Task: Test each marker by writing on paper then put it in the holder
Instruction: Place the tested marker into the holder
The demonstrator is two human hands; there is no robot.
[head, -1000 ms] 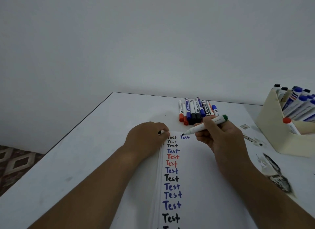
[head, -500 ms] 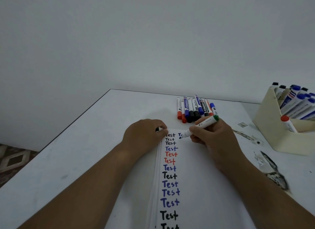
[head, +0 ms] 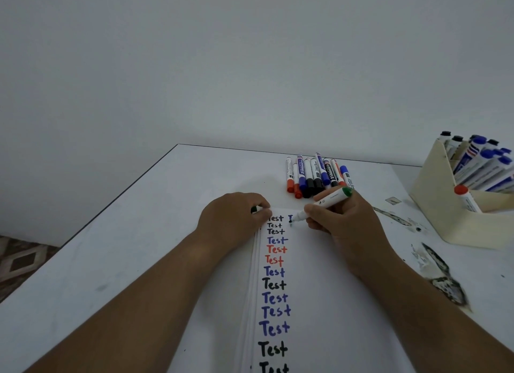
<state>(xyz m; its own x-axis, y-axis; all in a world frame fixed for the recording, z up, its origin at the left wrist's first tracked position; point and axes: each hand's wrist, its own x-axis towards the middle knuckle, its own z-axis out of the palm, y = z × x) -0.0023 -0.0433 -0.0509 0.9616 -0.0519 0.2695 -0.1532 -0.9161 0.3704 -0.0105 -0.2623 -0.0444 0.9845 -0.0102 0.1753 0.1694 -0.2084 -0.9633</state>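
Nearest, cut off by the lower edge: both forearms, and a half-seen black "Test" at the foot of the paper, a stack of white sheets with edges fanned along the left side. Up the sheet, a column of "Test" in black, blue and red, shrinking and harder to read toward the top. At the top left corner of the sheet, left hand, knuckles up, fingers curled around a small dark green cap, mostly hidden, only a sliver showing between fingertips; first letter of the top word covered by those fingers. Just beside it, right hand clamped around a white marker with a green end, tilted, dark tip touching the paper at the start of a second column; only one blue stroke legible there, the rest hidden behind tip and fingers. Hands near each other, not touching. Beyond the sheet, lying on the white counter, a tight row of loose markers, red, blue and black caps toward the viewer, labels too small to read. Far right, a cream holder, partly cut by the frame edge, packed with leaning markers, mostly blue-capped, some black, one red in the front compartment. Dark scuffed patches on the counter near the holder, blurred.
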